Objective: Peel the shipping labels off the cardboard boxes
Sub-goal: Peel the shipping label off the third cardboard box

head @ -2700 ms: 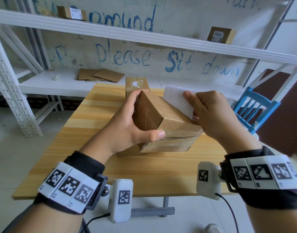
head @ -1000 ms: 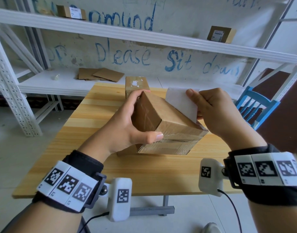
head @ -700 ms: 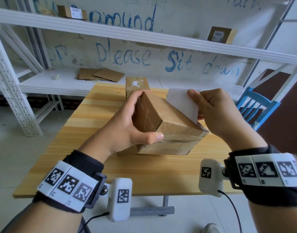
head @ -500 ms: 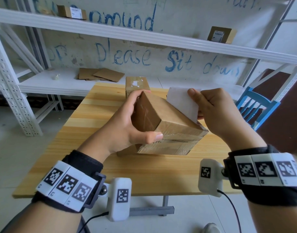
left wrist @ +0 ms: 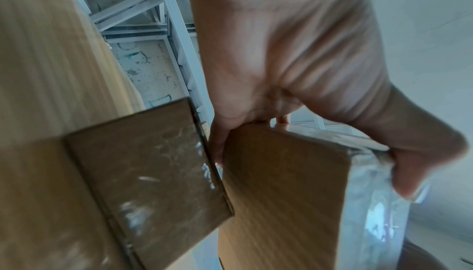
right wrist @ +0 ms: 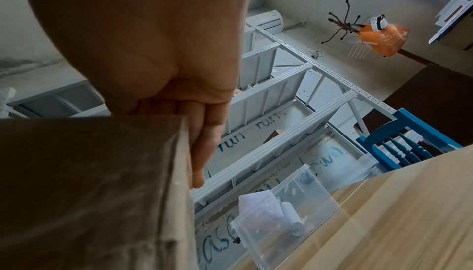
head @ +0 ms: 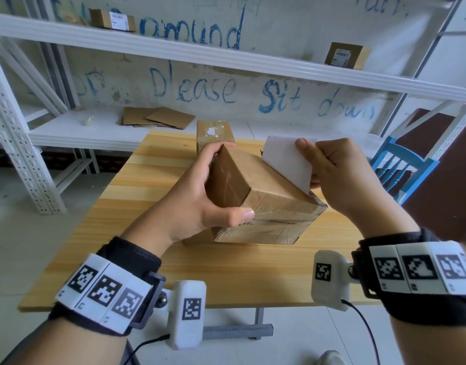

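Right now the person's left hand (head: 197,196) grips the cardboard box (head: 263,196) from its left end, fingers over the far edge and thumb pressed on the taped near face, holding it tilted above the wooden table (head: 152,201). Their right hand (head: 334,175) pinches the white shipping label (head: 285,159) between thumb and fingers; most of the label stands free of the box top, and only its lower edge, near the right corner, looks stuck.

The risk I see is at that last strip. Pulled too sharply or straight upward, the paper could tear there and leave a scrap on the cardboard, or lift the top layer of the box with it. The one-ended grip also matters: a hard tug might twist the box out of the left hand, since it hangs tilted rather than resting flat.

A second box (head: 214,133) sits on the table just behind, with white residue on its top. The right wrist view shows a clear plastic bin (right wrist: 286,213) holding what look like curled paper scraps.
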Available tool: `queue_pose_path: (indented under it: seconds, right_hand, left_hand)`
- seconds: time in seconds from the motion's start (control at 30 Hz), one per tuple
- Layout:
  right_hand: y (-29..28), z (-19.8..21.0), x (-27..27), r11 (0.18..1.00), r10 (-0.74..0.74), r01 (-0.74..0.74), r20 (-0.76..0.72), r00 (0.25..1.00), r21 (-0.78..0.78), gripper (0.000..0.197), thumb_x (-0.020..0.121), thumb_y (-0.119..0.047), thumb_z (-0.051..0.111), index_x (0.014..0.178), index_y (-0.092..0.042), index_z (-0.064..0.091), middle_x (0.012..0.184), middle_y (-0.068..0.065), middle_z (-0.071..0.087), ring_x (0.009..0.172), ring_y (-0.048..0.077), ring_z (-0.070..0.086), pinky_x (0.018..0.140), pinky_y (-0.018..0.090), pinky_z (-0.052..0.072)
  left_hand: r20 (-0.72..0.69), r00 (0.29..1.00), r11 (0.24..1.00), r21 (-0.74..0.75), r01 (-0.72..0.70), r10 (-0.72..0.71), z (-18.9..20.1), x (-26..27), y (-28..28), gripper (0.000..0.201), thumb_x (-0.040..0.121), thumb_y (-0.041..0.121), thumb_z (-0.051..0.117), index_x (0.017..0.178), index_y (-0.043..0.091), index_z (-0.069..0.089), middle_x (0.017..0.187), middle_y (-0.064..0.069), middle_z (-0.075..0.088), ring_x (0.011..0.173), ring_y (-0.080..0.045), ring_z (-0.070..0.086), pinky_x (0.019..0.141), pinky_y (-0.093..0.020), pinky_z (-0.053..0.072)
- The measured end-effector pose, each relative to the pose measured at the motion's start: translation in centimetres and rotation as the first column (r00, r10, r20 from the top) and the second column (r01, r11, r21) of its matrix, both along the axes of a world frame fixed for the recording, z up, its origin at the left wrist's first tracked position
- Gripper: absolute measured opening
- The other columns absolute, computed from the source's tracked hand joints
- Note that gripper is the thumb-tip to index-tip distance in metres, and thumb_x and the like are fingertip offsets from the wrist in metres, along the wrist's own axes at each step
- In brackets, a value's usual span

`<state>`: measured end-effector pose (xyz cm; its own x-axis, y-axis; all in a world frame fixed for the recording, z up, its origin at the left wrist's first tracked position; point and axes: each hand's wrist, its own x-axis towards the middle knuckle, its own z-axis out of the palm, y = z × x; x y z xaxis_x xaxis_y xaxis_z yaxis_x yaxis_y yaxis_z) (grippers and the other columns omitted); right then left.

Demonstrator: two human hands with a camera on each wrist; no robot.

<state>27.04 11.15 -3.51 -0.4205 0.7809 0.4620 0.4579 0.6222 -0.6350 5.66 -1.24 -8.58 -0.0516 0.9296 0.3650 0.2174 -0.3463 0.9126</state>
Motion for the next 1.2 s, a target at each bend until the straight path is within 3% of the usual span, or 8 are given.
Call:
queue_pose_path:
  seconds: [0.3, 0.6, 0.83, 0.9, 0.97, 1.2]
  right_hand:
    - [0.08, 0.09, 0.04, 0.999, -0.026, 0.025, -0.008, 1.000, -0.036, 0.065, 0.106, -0.047, 0.049, 0.088, 0.014, 0.063, 0.085, 0.032, 0.069, 0.076, 0.039, 0.072, 0.072, 0.062, 0.059]
    - [0.08, 0.20, 0.07, 0.998, -0.058, 0.057, -0.012, 0.998, -0.036, 0.065, 0.107, -0.047, 0.048, 0.088, 0.014, 0.061, 0.086, 0.033, 0.069, 0.079, 0.045, 0.071, 0.073, 0.064, 0.058]
    - [-0.44, 0.47, 0.20, 0.995, -0.057, 0.054, -0.027, 0.998, -0.081, 0.064, 0.107, -0.042, 0.047, 0.089, 0.018, 0.059, 0.087, 0.032, 0.070, 0.073, 0.035, 0.074, 0.072, 0.058, 0.061]
    - [-0.39, 0.54, 0.27, 0.994, -0.052, 0.047, -0.049, 0.997, -0.097, 0.064, 0.107, -0.041, 0.048, 0.091, 0.020, 0.058, 0.090, 0.034, 0.070, 0.073, 0.033, 0.074, 0.068, 0.052, 0.063]
    - [-0.43, 0.67, 0.29, 0.993, -0.047, 0.038, -0.074, 0.996, -0.114, 0.063, 0.108, -0.038, 0.048, 0.093, 0.022, 0.057, 0.092, 0.036, 0.069, 0.075, 0.031, 0.074, 0.061, 0.038, 0.064]
    - [-0.47, 0.46, 0.19, 0.991, -0.046, 0.034, -0.088, 0.995, -0.131, 0.059, 0.109, -0.034, 0.047, 0.096, 0.022, 0.058, 0.091, 0.034, 0.068, 0.065, 0.021, 0.073, 0.052, 0.023, 0.059]
  left_hand:
    - [0.018, 1.000, 1.000, 0.002, 0.008, -0.008, 0.06, -0.01, -0.05, 0.101, 0.054, 0.039, 0.087, 0.143, 0.039, 0.037, 0.136, 0.004, 0.049, 0.123, -0.008, 0.056, 0.092, -0.028, 0.054]
    - [0.023, 1.000, 1.000, 0.002, 0.007, -0.007, -0.05, -0.10, 0.05, 0.102, 0.054, 0.039, 0.088, 0.142, 0.040, 0.038, 0.137, 0.003, 0.049, 0.124, -0.011, 0.055, 0.091, -0.030, 0.054]
    - [0.002, 1.000, 1.000, -0.009, 0.005, -0.005, 0.12, -0.17, -0.06, 0.103, 0.053, 0.042, 0.088, 0.143, 0.040, 0.036, 0.138, 0.002, 0.047, 0.126, -0.013, 0.054, 0.094, -0.034, 0.056]
    - [0.006, 1.000, 1.000, -0.007, 0.009, -0.009, 0.15, -0.12, -0.08, 0.102, 0.054, 0.041, 0.088, 0.142, 0.040, 0.037, 0.137, 0.002, 0.047, 0.126, -0.013, 0.054, 0.095, -0.035, 0.056]
    - [0.008, 1.000, 1.000, -0.005, 0.014, -0.013, 0.18, -0.09, -0.09, 0.102, 0.054, 0.041, 0.088, 0.142, 0.040, 0.037, 0.137, 0.002, 0.047, 0.126, -0.013, 0.054, 0.095, -0.034, 0.056]
    - [0.015, 1.000, 1.000, -0.003, 0.018, -0.018, 0.29, -0.09, -0.13, 0.100, 0.054, 0.038, 0.087, 0.141, 0.037, 0.038, 0.137, -0.001, 0.047, 0.123, -0.012, 0.055, 0.092, -0.030, 0.056]
